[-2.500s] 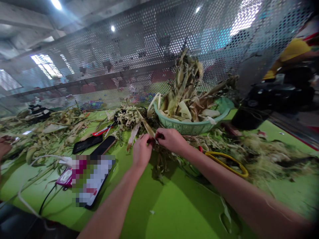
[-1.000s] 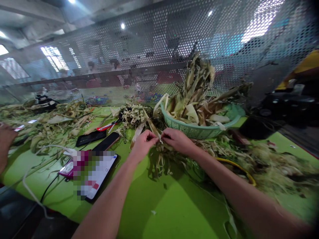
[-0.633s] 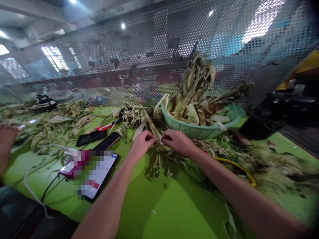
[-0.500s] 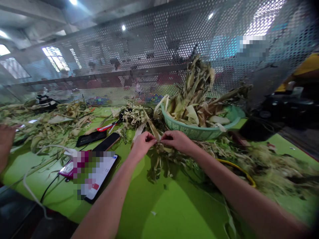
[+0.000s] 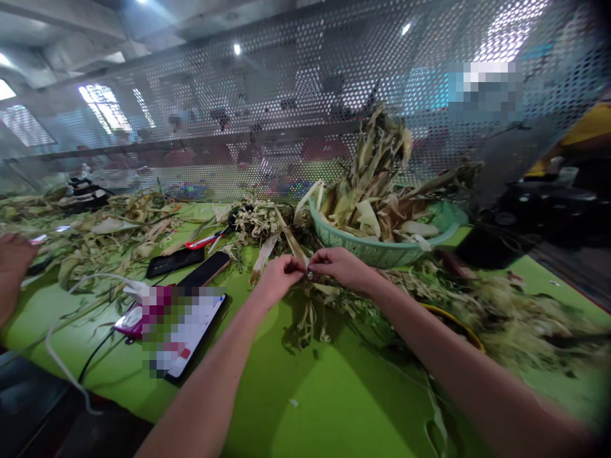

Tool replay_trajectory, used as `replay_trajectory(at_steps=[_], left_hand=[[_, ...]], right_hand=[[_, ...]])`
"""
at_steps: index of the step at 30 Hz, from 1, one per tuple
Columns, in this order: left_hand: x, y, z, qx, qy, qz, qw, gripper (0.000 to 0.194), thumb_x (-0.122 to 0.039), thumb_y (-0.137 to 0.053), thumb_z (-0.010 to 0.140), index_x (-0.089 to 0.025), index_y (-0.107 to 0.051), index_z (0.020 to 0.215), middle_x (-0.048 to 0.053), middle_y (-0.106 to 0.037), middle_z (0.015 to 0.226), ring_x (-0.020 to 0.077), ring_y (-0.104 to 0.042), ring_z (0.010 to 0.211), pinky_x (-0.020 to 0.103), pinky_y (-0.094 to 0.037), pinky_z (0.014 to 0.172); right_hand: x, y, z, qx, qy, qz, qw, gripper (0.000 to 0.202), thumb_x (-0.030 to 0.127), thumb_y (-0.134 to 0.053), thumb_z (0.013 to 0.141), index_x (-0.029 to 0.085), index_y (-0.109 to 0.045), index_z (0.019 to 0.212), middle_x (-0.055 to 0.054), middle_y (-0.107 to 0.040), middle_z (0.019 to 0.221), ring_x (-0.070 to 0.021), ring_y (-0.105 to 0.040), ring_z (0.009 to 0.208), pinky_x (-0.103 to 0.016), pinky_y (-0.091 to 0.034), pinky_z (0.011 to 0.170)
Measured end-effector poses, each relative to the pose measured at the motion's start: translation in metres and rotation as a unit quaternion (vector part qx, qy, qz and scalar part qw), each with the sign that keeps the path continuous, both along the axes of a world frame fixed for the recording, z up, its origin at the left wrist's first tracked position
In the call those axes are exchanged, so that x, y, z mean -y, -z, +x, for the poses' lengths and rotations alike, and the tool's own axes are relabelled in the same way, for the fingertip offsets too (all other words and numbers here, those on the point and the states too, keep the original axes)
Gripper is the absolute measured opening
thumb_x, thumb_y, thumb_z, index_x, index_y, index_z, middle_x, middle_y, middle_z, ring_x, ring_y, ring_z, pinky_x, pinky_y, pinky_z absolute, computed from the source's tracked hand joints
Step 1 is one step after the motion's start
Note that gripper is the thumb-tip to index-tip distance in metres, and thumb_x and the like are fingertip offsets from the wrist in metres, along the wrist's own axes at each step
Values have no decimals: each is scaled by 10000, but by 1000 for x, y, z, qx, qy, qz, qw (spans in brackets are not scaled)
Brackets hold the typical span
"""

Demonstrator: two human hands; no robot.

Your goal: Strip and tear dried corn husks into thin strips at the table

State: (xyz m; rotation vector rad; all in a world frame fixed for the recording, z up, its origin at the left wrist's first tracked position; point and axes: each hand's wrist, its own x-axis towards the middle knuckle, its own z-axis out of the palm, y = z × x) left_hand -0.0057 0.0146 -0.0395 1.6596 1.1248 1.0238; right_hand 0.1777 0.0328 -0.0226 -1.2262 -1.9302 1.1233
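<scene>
My left hand (image 5: 279,278) and my right hand (image 5: 338,268) meet fingertip to fingertip above the green table (image 5: 296,375). Both are closed in a pinch on a thin corn husk strip (image 5: 310,276); only a small pale bit of it shows between the fingers. Just below them, curled husk shreds (image 5: 308,321) hang or lie over the table. A broad dry husk (image 5: 292,240) stands up right behind my fingertips. Past my right hand, a light-green plastic basket (image 5: 367,250) holds dry corn husks (image 5: 370,172).
Left of my arm lie a lit phone (image 5: 203,324), two dark phones, a magenta device (image 5: 143,321) with cables, and a red cutter (image 5: 205,241). Corn silk (image 5: 520,312) and a yellow ring (image 5: 456,318) lie right. Another person's hand (image 5: 14,267) is far left. A perforated metal screen (image 5: 286,83) stands behind.
My left hand has shifted slightly right, closer to the right fingertips. A small pale bit now shows between them. The other person's hand has moved slightly right.
</scene>
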Motion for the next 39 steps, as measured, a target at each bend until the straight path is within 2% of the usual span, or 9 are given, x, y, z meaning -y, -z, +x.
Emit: replay_trajectory(at_steps=[3, 6, 10, 17, 22, 26, 28, 34, 39], left_hand=[[0, 2, -1, -15, 4, -8, 1000, 92, -118, -602, 707, -145, -645, 783, 14, -649, 731, 131, -579, 695, 254, -442, 697], [0, 2, -1, -11, 2, -20, 1000, 101, -126, -600, 706, -144, -651, 791, 18, -653, 741, 135, -584, 704, 259, -443, 708], [-1, 2, -1, 14, -15, -37, 999, 122, -129, -600, 699, -144, -638, 814, 17, -638, 739, 131, -574, 701, 257, -436, 694], [3, -4, 0, 47, -31, -48, 997, 128, -156, -645, 672, -152, -592, 789, -2, -608, 710, 120, -561, 682, 246, -431, 663], [5, -10, 0, 52, -41, -58, 996, 146, -160, -667, 647, -152, -576, 761, -17, -584, 668, 105, -533, 635, 237, -417, 631], [4, -9, 0, 59, -37, -59, 996, 164, -170, -683, 642, -142, -573, 759, -19, -581, 662, 93, -515, 596, 232, -409, 602], [3, -7, -1, 65, -34, -66, 995, 158, -165, -678, 651, -141, -569, 763, -19, -578, 663, 90, -515, 582, 232, -413, 594], [3, -8, -2, 64, -27, -70, 995, 133, -139, -657, 665, -142, -568, 764, -16, -583, 652, 102, -550, 601, 238, -433, 610], [4, -8, -2, 23, -24, -42, 999, 110, -112, -619, 667, -158, -576, 757, -33, -564, 629, 102, -536, 606, 228, -428, 614]], right_hand=[[3, -3, -1, 4, 5, 10, 1000, 283, 417, -644, 707, 138, -643, 753, -16, -655, 680, -138, -563, 631, -243, -424, 583], [6, -7, -2, -5, 1, -21, 1000, 282, 422, -637, 716, 143, -616, 756, 5, -612, 629, -105, -501, 534, -223, -384, 503], [8, -11, -2, -22, -22, -56, 998, 268, 405, -621, 740, 143, -600, 791, -2, -617, 642, -105, -520, 534, -225, -408, 512], [6, -10, 0, 94, -29, 26, 995, 309, 276, -690, 641, 136, -643, 913, 13, -621, 644, -136, -553, 603, -229, -407, 548], [7, -9, -1, 103, -18, 45, 994, 155, 195, -629, 648, 154, -674, 790, -4, -657, 673, -146, -581, 638, -237, -436, 590], [7, -7, -4, 53, 22, -17, 998, 150, 190, -555, 707, 165, -632, 834, -2, -645, 669, -124, -563, 502, -235, -432, 494], [7, -6, -5, 26, 21, -28, 999, 172, 195, -550, 716, 167, -610, 875, 9, -629, 646, -121, -555, 467, -233, -426, 470], [7, -4, -4, 88, -5, 75, 993, 171, 254, -605, 718, 175, -691, 843, 6, -650, 642, -143, -569, 587, -236, -409, 558], [6, -4, -5, 123, 3, 102, 987, 150, 282, -593, 728, 170, -691, 748, -8, -668, 669, -151, -562, 627, -237, -388, 581]])
